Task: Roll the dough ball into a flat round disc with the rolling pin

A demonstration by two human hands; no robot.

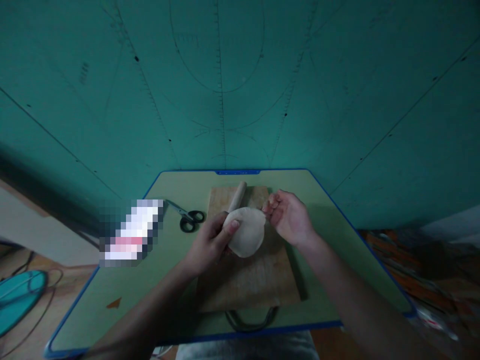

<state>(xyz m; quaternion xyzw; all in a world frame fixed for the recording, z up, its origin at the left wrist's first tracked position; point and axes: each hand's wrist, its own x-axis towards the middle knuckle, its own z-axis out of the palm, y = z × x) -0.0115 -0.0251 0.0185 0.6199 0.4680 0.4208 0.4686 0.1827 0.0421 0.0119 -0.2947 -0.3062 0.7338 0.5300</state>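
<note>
A thin round sheet of dough (247,235) is held up above the wooden board. My left hand (215,237) is closed on its left side, with the thumb lying flat across the top face and the other fingers mostly hidden underneath. At the dough's right edge is my right hand (288,215), palm partly showing and fingers loosely bent and apart. Its fingertips are right by the rim; whether they touch it I cannot tell. Behind the dough, a wooden rolling pin (238,195) lies on the cutting board (251,285), its near end hidden.
Black-handled scissors (189,220) lie left of the board on the blue-edged table (168,310). Farther left is a pixelated phone-like object (133,230). A small orange triangular piece (114,303) lies at the front left. A green wall (240,100) rises behind the table.
</note>
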